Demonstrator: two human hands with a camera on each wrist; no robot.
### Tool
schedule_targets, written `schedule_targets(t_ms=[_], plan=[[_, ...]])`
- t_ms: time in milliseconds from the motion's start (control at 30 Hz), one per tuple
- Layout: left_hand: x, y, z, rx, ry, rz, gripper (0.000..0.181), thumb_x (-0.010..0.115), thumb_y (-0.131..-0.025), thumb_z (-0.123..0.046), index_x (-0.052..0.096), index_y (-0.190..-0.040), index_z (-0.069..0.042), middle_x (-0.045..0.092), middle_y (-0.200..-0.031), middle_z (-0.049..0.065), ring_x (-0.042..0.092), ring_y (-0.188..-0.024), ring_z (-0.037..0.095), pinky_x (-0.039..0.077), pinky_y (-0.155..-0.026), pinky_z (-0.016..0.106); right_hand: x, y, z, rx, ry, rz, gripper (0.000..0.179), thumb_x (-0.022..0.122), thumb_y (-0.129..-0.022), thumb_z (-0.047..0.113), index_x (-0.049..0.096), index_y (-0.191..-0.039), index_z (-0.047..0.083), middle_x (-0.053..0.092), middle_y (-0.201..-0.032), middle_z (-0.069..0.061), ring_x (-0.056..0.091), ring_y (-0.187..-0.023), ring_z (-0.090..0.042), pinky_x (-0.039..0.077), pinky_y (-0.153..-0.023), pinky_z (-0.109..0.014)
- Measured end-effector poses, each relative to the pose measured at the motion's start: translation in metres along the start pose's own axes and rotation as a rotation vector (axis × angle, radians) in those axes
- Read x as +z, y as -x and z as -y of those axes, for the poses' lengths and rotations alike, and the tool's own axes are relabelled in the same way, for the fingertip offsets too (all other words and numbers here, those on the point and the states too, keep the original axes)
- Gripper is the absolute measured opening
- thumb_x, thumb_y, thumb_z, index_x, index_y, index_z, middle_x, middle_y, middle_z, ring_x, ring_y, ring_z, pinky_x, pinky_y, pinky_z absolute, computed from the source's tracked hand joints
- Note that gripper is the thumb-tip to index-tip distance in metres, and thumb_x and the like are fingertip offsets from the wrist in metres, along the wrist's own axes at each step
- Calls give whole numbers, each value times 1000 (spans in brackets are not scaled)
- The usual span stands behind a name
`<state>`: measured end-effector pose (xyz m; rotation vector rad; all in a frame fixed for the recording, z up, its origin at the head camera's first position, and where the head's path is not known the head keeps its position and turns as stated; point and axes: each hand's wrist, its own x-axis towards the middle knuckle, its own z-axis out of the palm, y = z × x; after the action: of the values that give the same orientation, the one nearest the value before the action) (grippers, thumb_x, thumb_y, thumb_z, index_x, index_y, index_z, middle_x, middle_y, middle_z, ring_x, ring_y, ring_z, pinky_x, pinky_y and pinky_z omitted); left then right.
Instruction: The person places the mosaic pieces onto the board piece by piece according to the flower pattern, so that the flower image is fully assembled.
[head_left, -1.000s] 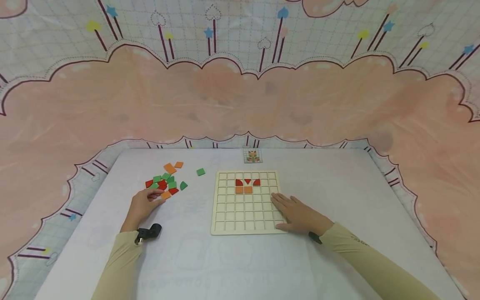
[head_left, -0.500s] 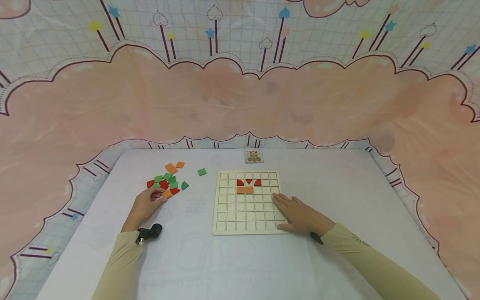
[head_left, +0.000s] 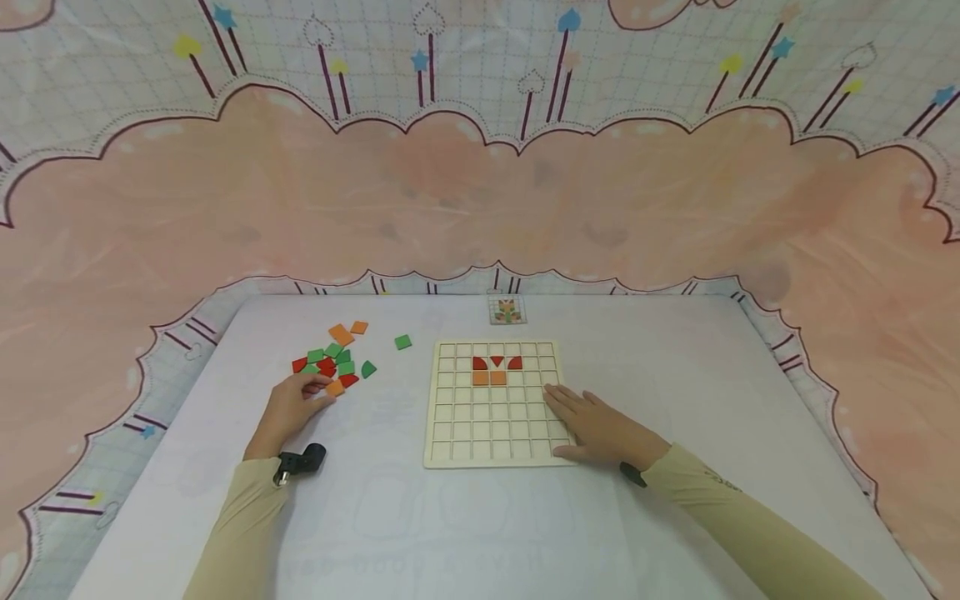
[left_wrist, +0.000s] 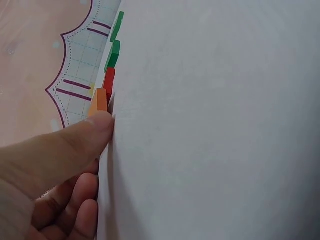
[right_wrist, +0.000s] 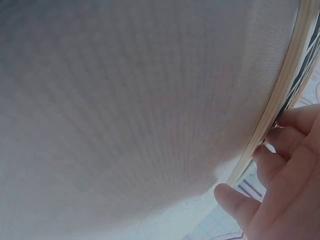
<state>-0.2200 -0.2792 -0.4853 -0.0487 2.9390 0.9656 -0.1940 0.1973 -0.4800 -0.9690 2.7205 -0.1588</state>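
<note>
At the near edge of a loose group of coloured tiles, my left hand [head_left: 288, 407] pinches an orange square tile [head_left: 335, 388]. In the left wrist view its thumb [left_wrist: 97, 132] lies against that orange tile's edge; the index fingertip is hidden behind. Red [head_left: 348, 380] and green tiles [head_left: 346, 367] lie right beside it on the table. Across the right edge of a pale wooden grid board [head_left: 442, 433] rests my right hand [head_left: 603, 427], fingers extended. Three red pieces [head_left: 497, 362] and two orange squares [head_left: 490, 378] sit in the board's upper cells.
Behind the board lies a small pattern card [head_left: 507, 310] with a flower design. One green square [head_left: 403, 342] sits apart, between the tile group and the board. Two orange tiles [head_left: 341, 334] are at the group's far side. A patterned cloth [head_left: 480, 200] hangs behind the white table.
</note>
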Motion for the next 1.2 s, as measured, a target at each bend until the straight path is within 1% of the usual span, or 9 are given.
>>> schedule_targets(t_ms=[233,300,367,500,667,800,967,1133,1200], plan=[[-1,-1,-2,10,21,-16,34,67,-86,-11,60,-115,5,61,-107,23,58,-98,33,49,-90,47,-2,-1,1,2,-2,3,85,54,-89,53,19,-150,4,21,-156,-13,22,-144,-29,24,-113,-54],[-1,-1,-6,20,41,-24,34,67,-86,-11,60,-115,5,62,-109,24,59,-100,35,49,-90,47,-1,-1,0,5,2,8,85,54,-89,53,19,-150,5,21,-156,-13,22,-144,-29,24,-113,-54],[0,-2,-13,35,58,-34,34,68,-86,-12,61,-115,5,62,-110,24,60,-101,35,50,-90,47,0,-1,0,8,10,11,86,54,-89,54,18,-150,5,21,-156,-13,22,-144,-28,24,-113,-54],[2,-5,-34,77,79,-51,33,69,-84,-12,63,-112,4,64,-107,23,61,-98,34,51,-87,46,0,0,0,9,7,13,86,54,-89,53,19,-150,5,21,-156,-13,22,-144,-28,24,-113,-54],[10,-12,-63,168,92,-53,32,70,-83,-10,64,-112,3,65,-105,21,61,-96,33,51,-86,45,-2,0,1,3,11,9,86,54,-89,53,19,-150,4,21,-156,-13,22,-144,-29,24,-112,-54],[22,-18,-85,221,113,-34,33,71,-82,-10,65,-112,1,65,-107,20,61,-98,33,51,-88,44,-3,0,1,-6,11,-6,85,54,-89,53,19,-150,4,22,-156,-13,23,-144,-29,24,-113,-54],[39,-25,-111,249,127,10,33,72,-81,-12,65,-112,-2,65,-109,16,61,-99,29,51,-90,42,-2,-1,0,-23,21,-21,85,55,-89,52,20,-149,4,22,-156,-12,23,-144,-28,25,-112,-54],[56,-31,-132,293,148,35,32,72,-82,-13,66,-111,-3,66,-109,14,62,-97,26,52,-88,39,1,-1,-2,-18,17,-19,85,55,-89,52,19,-150,5,22,-156,-12,22,-144,-28,25,-112,-54],[62,-33,-141,300,164,52,31,72,-82,-12,67,-110,-2,66,-108,15,61,-96,26,52,-88,38,1,-1,-2,-13,14,-16,85,55,-89,52,19,-150,5,21,-156,-12,22,-144,-28,25,-112,-54]])
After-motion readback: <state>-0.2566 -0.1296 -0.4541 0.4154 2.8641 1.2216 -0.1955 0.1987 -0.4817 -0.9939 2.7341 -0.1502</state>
